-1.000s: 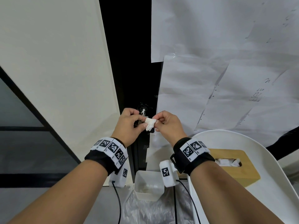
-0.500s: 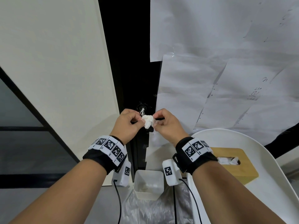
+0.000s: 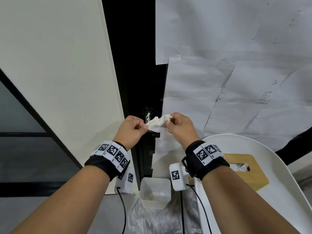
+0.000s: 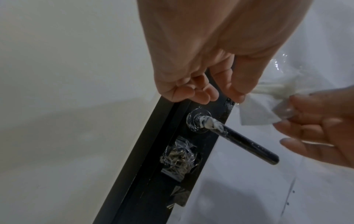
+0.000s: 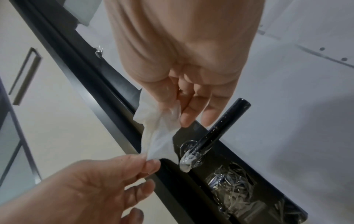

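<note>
A crumpled white tissue [image 3: 156, 123] is stretched between both hands in front of a black door. My left hand [image 3: 145, 126] pinches its left corner between thumb and forefinger. My right hand [image 3: 168, 119] pinches its right end. Just behind and below the tissue [image 4: 256, 115] a black lever door handle [image 4: 239, 142] sticks out, with a white smear [image 4: 208, 123] round its base. In the right wrist view the tissue [image 5: 159, 128] hangs beside the handle [image 5: 220, 127] without touching it; the smear [image 5: 186, 162] sits at the rosette.
Crinkled clear tape [image 4: 178, 159] covers the lock below the handle. White paper sheets [image 3: 236, 81] cover the door. Below my arms stand a small white bin [image 3: 155, 191] on plastic film [image 3: 160, 220] and a wooden tissue box [image 3: 244, 168] on a white curved seat [image 3: 287, 191].
The tissue was a tight wad between my close-set fingertips; my hands have drawn apart and it is now pulled out longer.
</note>
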`<act>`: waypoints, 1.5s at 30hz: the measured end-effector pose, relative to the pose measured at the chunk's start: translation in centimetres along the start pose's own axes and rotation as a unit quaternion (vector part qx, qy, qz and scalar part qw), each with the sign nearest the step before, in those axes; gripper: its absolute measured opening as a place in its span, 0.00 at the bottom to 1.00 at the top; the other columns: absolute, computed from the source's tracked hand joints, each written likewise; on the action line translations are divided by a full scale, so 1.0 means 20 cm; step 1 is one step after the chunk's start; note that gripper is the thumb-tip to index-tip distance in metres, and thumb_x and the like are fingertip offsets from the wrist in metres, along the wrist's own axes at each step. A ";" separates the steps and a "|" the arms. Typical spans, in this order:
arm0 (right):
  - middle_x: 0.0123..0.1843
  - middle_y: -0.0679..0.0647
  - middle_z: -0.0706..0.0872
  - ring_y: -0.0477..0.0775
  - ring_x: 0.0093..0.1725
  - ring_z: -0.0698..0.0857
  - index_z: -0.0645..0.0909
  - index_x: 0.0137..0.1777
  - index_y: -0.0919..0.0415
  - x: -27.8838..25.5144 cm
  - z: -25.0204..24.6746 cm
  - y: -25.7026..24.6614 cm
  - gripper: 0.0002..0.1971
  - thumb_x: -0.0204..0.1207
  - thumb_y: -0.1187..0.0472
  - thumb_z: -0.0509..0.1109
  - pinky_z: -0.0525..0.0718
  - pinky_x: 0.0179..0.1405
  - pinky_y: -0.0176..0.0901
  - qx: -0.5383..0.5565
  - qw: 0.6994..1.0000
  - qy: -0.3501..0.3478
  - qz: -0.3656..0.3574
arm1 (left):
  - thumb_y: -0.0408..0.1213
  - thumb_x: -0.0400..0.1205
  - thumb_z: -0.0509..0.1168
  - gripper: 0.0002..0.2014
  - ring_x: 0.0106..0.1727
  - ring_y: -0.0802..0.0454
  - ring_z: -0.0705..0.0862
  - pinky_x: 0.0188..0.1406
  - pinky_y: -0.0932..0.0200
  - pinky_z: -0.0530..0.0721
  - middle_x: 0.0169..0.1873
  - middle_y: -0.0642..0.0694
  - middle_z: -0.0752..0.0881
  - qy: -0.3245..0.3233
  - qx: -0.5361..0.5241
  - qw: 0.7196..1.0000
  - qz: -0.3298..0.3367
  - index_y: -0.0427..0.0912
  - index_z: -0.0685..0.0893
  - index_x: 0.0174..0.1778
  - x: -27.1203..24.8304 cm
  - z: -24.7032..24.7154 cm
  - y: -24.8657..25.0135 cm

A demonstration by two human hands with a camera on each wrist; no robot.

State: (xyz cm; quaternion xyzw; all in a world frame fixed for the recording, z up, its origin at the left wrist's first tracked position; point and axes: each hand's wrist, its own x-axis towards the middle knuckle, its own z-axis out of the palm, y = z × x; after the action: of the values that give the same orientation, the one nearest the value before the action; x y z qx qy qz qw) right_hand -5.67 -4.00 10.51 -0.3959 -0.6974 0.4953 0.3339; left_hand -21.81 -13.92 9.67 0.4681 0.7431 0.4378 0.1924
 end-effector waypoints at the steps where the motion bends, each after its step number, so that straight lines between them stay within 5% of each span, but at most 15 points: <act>1: 0.39 0.52 0.86 0.51 0.40 0.84 0.82 0.41 0.53 0.00 0.01 0.00 0.05 0.77 0.63 0.67 0.84 0.47 0.46 0.002 1.000 0.004 -0.006 | 0.36 0.80 0.69 0.08 0.49 0.59 0.80 0.47 0.74 0.71 0.53 0.48 0.81 -0.004 -0.010 1.000 -0.009 0.37 0.86 0.36 -0.01 0.00 0.00; 4: 0.40 0.56 0.88 0.53 0.39 0.88 0.81 0.38 0.52 -0.01 0.01 -0.01 0.08 0.77 0.65 0.68 0.86 0.43 0.44 0.003 1.000 0.020 -0.004 | 0.37 0.79 0.69 0.07 0.52 0.59 0.81 0.50 0.70 0.73 0.52 0.50 0.83 0.018 -0.051 0.998 -0.025 0.41 0.87 0.35 -0.02 0.00 0.01; 8: 0.35 0.54 0.87 0.42 0.29 0.85 0.83 0.42 0.63 -0.04 -0.01 -0.03 0.05 0.78 0.68 0.66 0.81 0.35 0.34 0.052 0.998 0.002 0.019 | 0.36 0.77 0.72 0.01 0.52 0.60 0.83 0.52 0.69 0.76 0.54 0.52 0.84 0.015 -0.065 0.997 -0.029 0.44 0.88 0.40 -0.02 -0.02 0.04; 12: 0.31 0.49 0.83 0.46 0.30 0.80 0.84 0.40 0.56 -0.05 0.01 -0.07 0.07 0.78 0.65 0.67 0.80 0.35 0.39 0.025 0.999 -0.047 0.012 | 0.33 0.72 0.75 0.22 0.54 0.59 0.82 0.51 0.67 0.79 0.59 0.54 0.82 -0.058 -0.071 0.996 -0.010 0.55 0.84 0.62 -0.04 -0.03 0.09; 14: 0.31 0.49 0.82 0.48 0.31 0.79 0.85 0.41 0.56 -0.05 0.01 -0.09 0.06 0.77 0.63 0.67 0.79 0.34 0.40 0.008 0.998 -0.062 0.010 | 0.36 0.73 0.76 0.16 0.54 0.59 0.83 0.51 0.68 0.80 0.56 0.54 0.82 -0.048 -0.074 0.996 0.014 0.58 0.86 0.53 -0.05 -0.02 0.11; 17: 0.32 0.48 0.82 0.46 0.32 0.80 0.85 0.45 0.57 -0.04 0.00 -0.09 0.06 0.78 0.62 0.67 0.81 0.36 0.40 -0.016 0.998 -0.054 0.000 | 0.37 0.76 0.75 0.02 0.52 0.56 0.85 0.58 0.60 0.83 0.53 0.51 0.85 0.001 -0.084 0.996 0.038 0.44 0.90 0.42 -0.03 -0.01 0.10; 27: 0.38 0.54 0.82 0.52 0.39 0.81 0.80 0.43 0.53 0.01 -0.02 -0.05 0.09 0.80 0.61 0.59 0.85 0.52 0.58 -0.027 0.999 -0.019 0.006 | 0.39 0.77 0.72 0.12 0.52 0.58 0.84 0.63 0.53 0.80 0.51 0.52 0.87 0.045 -0.083 0.994 -0.047 0.34 0.84 0.34 0.01 -0.03 0.02; 31: 0.39 0.52 0.81 0.49 0.39 0.78 0.79 0.43 0.51 0.00 -0.03 -0.09 0.10 0.82 0.62 0.58 0.79 0.43 0.43 -0.040 0.998 -0.035 -0.021 | 0.37 0.74 0.73 0.06 0.50 0.50 0.85 0.54 0.57 0.83 0.50 0.51 0.86 0.010 -0.076 0.996 -0.054 0.47 0.84 0.45 -0.01 -0.04 0.03; 37: 0.37 0.44 0.81 0.43 0.40 0.79 0.81 0.42 0.45 -0.02 -0.01 -0.16 0.13 0.82 0.62 0.60 0.75 0.41 0.35 -0.048 0.991 -0.116 -0.050 | 0.26 0.80 0.65 0.22 0.52 0.55 0.80 0.61 0.61 0.77 0.63 0.46 0.77 -0.118 -0.116 0.986 -0.013 0.52 0.83 0.66 -0.02 -0.04 0.11; 41: 0.41 0.46 0.82 0.47 0.43 0.82 0.80 0.47 0.47 -0.02 -0.01 -0.16 0.09 0.82 0.61 0.60 0.79 0.41 0.39 -0.044 0.993 -0.095 -0.052 | 0.35 0.80 0.70 0.04 0.59 0.51 0.80 0.64 0.60 0.76 0.61 0.48 0.79 -0.145 -0.079 0.986 0.012 0.43 0.87 0.49 -0.02 -0.04 0.11; 45: 0.39 0.52 0.81 0.50 0.36 0.82 0.72 0.56 0.50 0.00 -0.04 -0.10 0.07 0.80 0.53 0.64 0.82 0.41 0.45 -0.033 0.999 -0.028 -0.009 | 0.40 0.78 0.72 0.07 0.43 0.49 0.84 0.49 0.55 0.81 0.44 0.43 0.86 -0.111 -0.155 0.982 -0.022 0.41 0.84 0.40 -0.02 -0.02 0.11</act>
State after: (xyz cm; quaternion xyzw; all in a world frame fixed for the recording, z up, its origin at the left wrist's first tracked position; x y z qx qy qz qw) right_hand -5.35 -4.07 12.72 -0.3865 -0.7260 0.4801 0.3051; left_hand -20.74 -14.08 11.69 0.4616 0.6507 0.4887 0.3531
